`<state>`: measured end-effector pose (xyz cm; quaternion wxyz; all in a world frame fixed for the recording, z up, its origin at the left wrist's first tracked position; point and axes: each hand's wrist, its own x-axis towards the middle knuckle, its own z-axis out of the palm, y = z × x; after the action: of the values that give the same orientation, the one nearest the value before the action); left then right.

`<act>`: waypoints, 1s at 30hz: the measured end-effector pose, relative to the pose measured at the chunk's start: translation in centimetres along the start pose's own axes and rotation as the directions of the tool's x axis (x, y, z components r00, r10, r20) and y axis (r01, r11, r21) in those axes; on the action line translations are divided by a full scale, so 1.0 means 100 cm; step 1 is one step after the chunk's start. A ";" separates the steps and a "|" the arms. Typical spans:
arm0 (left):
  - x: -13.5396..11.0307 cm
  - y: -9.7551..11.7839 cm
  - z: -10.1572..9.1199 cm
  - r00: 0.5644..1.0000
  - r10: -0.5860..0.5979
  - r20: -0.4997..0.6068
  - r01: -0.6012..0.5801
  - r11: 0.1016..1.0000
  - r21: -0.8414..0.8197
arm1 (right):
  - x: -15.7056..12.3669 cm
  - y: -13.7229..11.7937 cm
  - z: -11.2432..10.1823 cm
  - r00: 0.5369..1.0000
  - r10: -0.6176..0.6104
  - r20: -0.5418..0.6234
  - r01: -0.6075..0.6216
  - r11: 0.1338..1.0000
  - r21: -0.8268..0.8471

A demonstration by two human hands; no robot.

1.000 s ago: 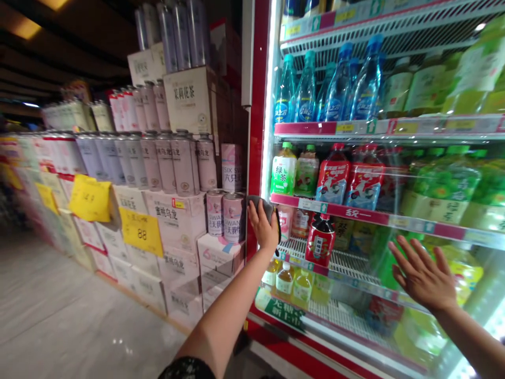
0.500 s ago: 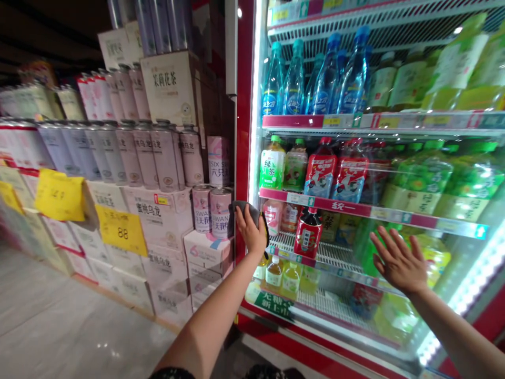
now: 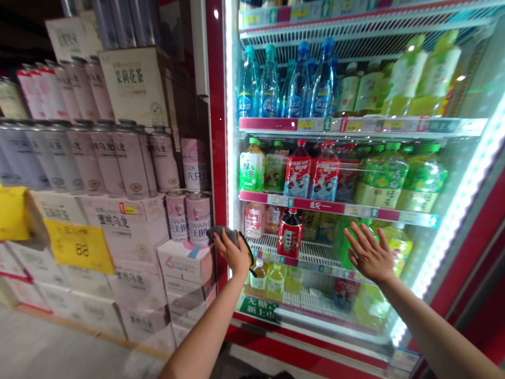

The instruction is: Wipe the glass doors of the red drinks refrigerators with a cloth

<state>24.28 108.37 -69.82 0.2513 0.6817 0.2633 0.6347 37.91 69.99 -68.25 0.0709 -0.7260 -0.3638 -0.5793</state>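
Observation:
My left hand (image 3: pixel 234 255) is closed on a dark grey cloth (image 3: pixel 221 235) with a black and yellow edge, at the left side of the drinks fridge (image 3: pixel 220 173). The cloth lies against or just before the fridge's red frame; I cannot tell if it touches. My right hand (image 3: pixel 371 256) holds nothing, its fingers stretched out and palm towards the fridge front, before the lower shelves. Whether that palm rests on glass is unclear. Between the hands, behind the front, a dark bottle with a red label (image 3: pixel 290 234) stands on a shelf.
Blue water bottles (image 3: pixel 298 84) and green tea bottles (image 3: pixel 382 176) fill the shelves. On the left, cartons (image 3: pixel 134 226) are stacked with pink cans (image 3: pixel 132 158) on them and two short cans (image 3: pixel 198 218) close to my left hand. A yellow price sign (image 3: pixel 79 247) hangs on the cartons.
The whole view has swung to the right, so the fridge and cartons sit further left. Both hands keep nearly the same pose; the left still grips the cloth.

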 end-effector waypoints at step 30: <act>-0.007 0.100 0.017 0.663 0.698 0.273 -0.704 0.704 -0.090 | 0.005 0.000 -0.001 0.999 -0.009 0.036 0.012 0.998 -0.062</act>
<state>26.31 100.54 -63.67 0.0154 0.8174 -0.0511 0.5736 37.86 70.13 -67.71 0.0385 -0.7361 -0.3505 -0.5778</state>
